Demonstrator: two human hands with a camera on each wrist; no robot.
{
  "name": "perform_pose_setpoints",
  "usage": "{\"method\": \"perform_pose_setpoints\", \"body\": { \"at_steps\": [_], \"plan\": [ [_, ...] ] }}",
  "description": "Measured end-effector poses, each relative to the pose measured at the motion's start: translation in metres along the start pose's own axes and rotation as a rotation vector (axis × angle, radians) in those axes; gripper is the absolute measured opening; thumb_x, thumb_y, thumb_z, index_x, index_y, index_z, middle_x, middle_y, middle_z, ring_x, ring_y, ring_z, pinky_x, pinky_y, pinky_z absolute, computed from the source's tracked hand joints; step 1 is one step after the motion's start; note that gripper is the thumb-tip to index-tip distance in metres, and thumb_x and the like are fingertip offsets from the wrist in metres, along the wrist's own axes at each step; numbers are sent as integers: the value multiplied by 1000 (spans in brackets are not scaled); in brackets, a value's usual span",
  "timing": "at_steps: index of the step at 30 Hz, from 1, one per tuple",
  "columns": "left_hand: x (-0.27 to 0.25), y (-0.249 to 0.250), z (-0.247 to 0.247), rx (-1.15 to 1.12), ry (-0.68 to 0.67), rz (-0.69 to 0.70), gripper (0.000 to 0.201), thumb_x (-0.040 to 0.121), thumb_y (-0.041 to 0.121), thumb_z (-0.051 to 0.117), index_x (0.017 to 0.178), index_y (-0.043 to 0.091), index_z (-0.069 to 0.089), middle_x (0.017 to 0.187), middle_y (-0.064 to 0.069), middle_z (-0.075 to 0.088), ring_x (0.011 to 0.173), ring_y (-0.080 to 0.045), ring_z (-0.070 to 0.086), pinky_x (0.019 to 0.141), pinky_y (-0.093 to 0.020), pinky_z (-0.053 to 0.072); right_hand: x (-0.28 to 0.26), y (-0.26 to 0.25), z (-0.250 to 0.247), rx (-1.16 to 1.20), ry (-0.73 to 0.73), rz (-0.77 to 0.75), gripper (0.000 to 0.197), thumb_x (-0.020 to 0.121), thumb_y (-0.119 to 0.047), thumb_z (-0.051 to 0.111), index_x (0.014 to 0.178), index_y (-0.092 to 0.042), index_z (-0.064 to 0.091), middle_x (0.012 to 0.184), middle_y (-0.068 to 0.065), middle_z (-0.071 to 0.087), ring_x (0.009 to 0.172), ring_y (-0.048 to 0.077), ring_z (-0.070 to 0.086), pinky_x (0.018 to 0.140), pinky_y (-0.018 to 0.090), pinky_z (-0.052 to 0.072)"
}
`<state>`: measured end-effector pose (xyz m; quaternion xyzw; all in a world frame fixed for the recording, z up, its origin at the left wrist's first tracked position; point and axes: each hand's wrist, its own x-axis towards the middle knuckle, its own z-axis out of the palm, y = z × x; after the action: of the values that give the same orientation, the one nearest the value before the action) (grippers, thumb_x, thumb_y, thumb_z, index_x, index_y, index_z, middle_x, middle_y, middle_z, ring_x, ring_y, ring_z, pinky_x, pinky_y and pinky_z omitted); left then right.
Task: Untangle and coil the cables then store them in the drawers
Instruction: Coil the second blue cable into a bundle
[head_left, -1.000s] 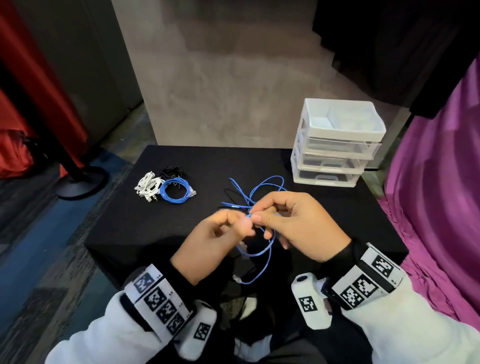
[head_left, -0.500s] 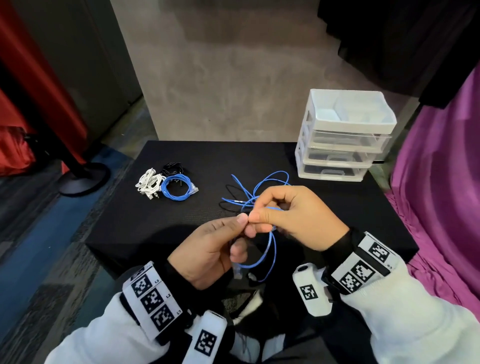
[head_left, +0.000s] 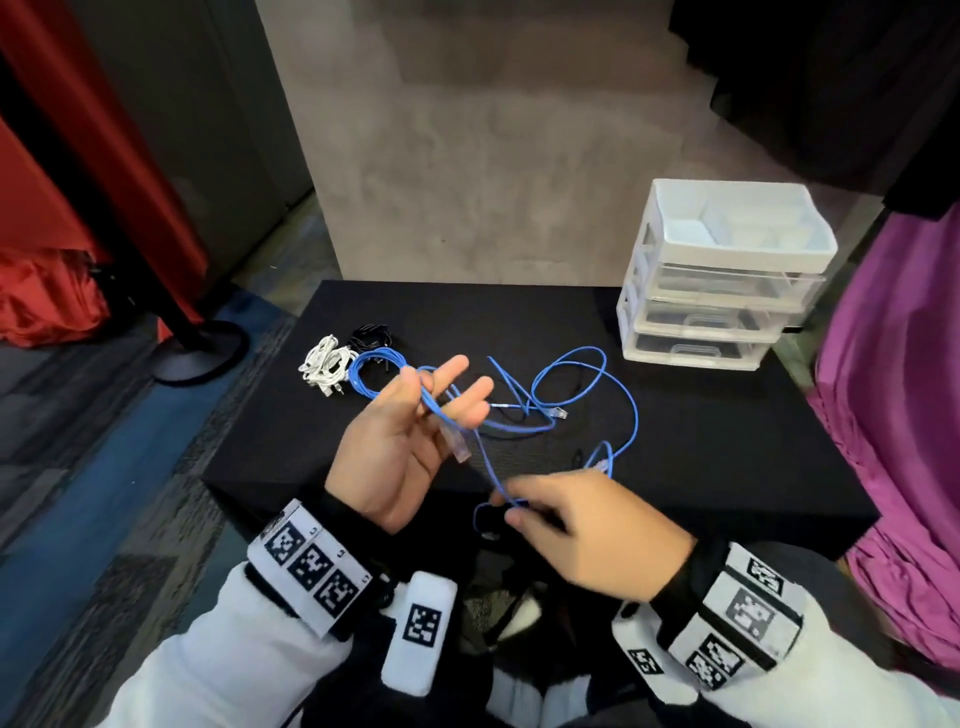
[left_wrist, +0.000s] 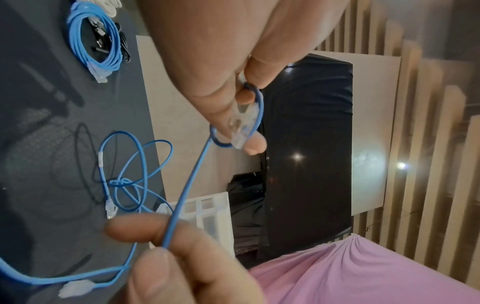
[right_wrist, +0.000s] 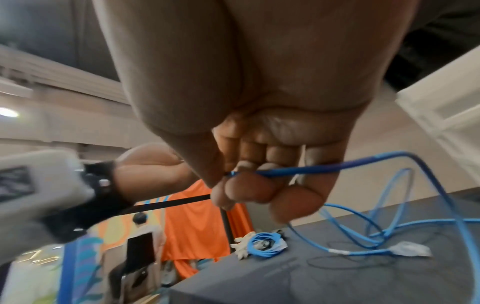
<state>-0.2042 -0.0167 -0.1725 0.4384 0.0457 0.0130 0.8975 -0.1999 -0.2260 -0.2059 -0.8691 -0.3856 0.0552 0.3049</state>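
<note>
Your left hand (head_left: 400, 447) pinches the blue cable (head_left: 582, 395) just behind its clear plug (head_left: 457, 446), and your right hand (head_left: 587, 535) pinches the same strand nearer you, the rest lying loose on the table (head_left: 701, 467) in front of the drawers (head_left: 727, 291). It looks light, thin and springy, so grip the jacket, not the brittle plug clip, and feed loops slowly.

**Hands split apart, cable pulled out between them**

The hands were pinched together over the desk a second ago; now the left hand (head_left: 405, 441) has lifted and turned palm-up, the blue cable (head_left: 582, 410) looped over its fingers (head_left: 457, 371), clear plug (head_left: 457, 447) dangling. The right hand (head_left: 587, 535) has dropped toward the near edge, pinching the cable lower down, a straight run between them.
</note>
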Motion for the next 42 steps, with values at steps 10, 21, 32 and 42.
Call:
{"method": "perform_pose_setpoints", "body": {
  "at_steps": [10, 21, 32, 42],
  "plan": [
    [-21, -16, 13, 1028, -318, 68, 36, 110, 30, 38, 77, 25, 51, 62, 9, 61, 61, -10, 63, 64, -25, 46, 12, -22, -54, 5, 174, 14, 36, 82, -63, 71, 78, -27, 69, 67, -10, 65, 63, 8, 59, 65, 37, 51],
    [-27, 18, 25, 211, -332, -209, 28, 104, 28, 36, 84, 14, 48, 116, -12, 74, 35, -1, 30, 42, -17, 22, 17, 23, -51, 405, 297, 187, 27, 100, -37, 64, 83, -17, 71, 59, -4, 52, 60, 9, 44, 62, 36, 40],
    [-11, -14, 12, 610, -100, 156, 26, 112, 23, 32, 90, 13, 42, 157, 4, 43, 107, -25, 74, 84, -35, 59, -7, -27, 10, 111, 111, -26, 12, 95, -25, 56, 85, -21, 62, 73, -10, 56, 69, 6, 49, 68, 27, 44],
    [-38, -14, 12, 908, -468, -61, 39, 106, 32, 33, 104, -1, 55, 103, -1, 76, 45, -18, 44, 59, -29, 41, 14, -9, -83, 40, 227, 78, 14, 90, -46, 69, 89, -34, 76, 84, -10, 75, 81, 11, 70, 80, 40, 55]
  ]
}}
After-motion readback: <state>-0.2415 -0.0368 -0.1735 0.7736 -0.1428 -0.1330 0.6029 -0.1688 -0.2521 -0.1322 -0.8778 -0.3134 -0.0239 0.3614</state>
